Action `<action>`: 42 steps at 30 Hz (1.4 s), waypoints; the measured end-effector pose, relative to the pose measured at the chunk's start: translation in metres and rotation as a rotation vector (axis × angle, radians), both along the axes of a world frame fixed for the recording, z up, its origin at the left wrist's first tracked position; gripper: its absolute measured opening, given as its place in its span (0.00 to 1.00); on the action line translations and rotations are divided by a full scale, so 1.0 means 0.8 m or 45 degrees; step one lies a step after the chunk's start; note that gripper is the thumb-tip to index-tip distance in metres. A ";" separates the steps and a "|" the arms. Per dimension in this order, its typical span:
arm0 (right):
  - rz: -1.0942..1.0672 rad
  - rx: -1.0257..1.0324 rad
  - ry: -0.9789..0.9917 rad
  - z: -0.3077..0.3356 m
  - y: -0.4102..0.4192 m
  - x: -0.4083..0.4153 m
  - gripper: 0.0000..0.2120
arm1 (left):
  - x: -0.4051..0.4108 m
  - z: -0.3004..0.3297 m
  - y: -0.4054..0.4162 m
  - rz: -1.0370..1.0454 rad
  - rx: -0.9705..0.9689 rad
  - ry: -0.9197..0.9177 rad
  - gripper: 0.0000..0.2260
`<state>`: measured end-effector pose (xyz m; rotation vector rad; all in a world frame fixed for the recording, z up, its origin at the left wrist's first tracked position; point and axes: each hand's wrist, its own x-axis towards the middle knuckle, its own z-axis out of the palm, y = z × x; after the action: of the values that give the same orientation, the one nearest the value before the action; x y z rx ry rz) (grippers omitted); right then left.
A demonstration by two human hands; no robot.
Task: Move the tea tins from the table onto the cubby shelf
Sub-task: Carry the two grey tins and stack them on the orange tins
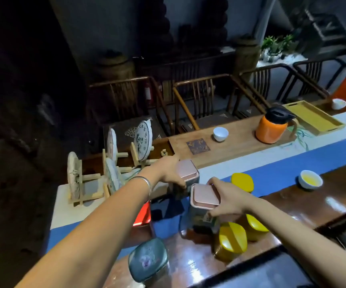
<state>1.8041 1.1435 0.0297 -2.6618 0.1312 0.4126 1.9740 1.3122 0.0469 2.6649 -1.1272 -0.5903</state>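
Both hands loaded: left hand has its grip around the far pink-lidded tin, right hand around the near pink-lidded tin. Yellow tins, at 5 o'clock of these, remain on the bench. Cubby shelf not visible; task judged early.

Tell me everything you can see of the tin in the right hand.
The tin is a tall square one, upright, with a pink metallic lid with rounded corners and a dark printed body, the print too blurred to read. The right hand grips it near the top, fingers on the far side, thumb on the near side. It sits between a second pink-lidded tin and the yellow tins. Whether its base is on the table is unclear.
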 end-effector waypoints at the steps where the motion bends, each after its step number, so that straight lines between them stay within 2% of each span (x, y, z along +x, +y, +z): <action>1: 0.002 -0.012 -0.039 0.019 -0.005 0.007 0.36 | 0.003 0.023 0.006 0.010 -0.013 -0.034 0.37; 6: 0.135 -0.094 -0.234 0.121 -0.004 0.059 0.39 | 0.018 0.137 0.076 0.149 -0.067 -0.185 0.35; 10: 0.270 -0.045 -0.427 0.194 0.048 0.109 0.37 | 0.009 0.213 0.174 0.318 -0.103 -0.268 0.37; 14: 0.486 -0.005 -0.512 0.248 0.150 0.142 0.39 | -0.032 0.263 0.292 0.508 -0.097 -0.320 0.34; 19: 0.836 0.007 -0.512 0.289 0.330 0.143 0.37 | -0.122 0.304 0.458 0.813 -0.020 -0.390 0.32; 23: 1.113 -0.041 -0.568 0.313 0.494 0.102 0.37 | -0.222 0.330 0.597 1.055 0.003 -0.349 0.33; 28: 1.421 -0.012 -0.587 0.330 0.690 0.022 0.36 | -0.370 0.348 0.753 1.298 0.041 -0.347 0.30; 34: 1.694 0.104 -0.574 0.343 0.898 -0.085 0.45 | -0.552 0.367 0.906 1.660 0.099 -0.338 0.39; 37: 1.819 0.168 -0.554 0.352 0.987 -0.137 0.42 | -0.636 0.370 0.963 1.819 0.068 -0.347 0.36; 40: 1.933 0.254 -0.520 0.356 1.060 -0.180 0.31 | -0.702 0.370 1.006 1.970 0.065 -0.351 0.32; 42: 2.038 0.313 -0.488 0.361 1.110 -0.206 0.29 | -0.741 0.371 1.038 2.074 0.087 -0.363 0.31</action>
<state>1.6396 2.0314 0.3189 -1.9573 -2.0230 0.2827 1.3816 2.1426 0.3437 2.6446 1.1262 0.1045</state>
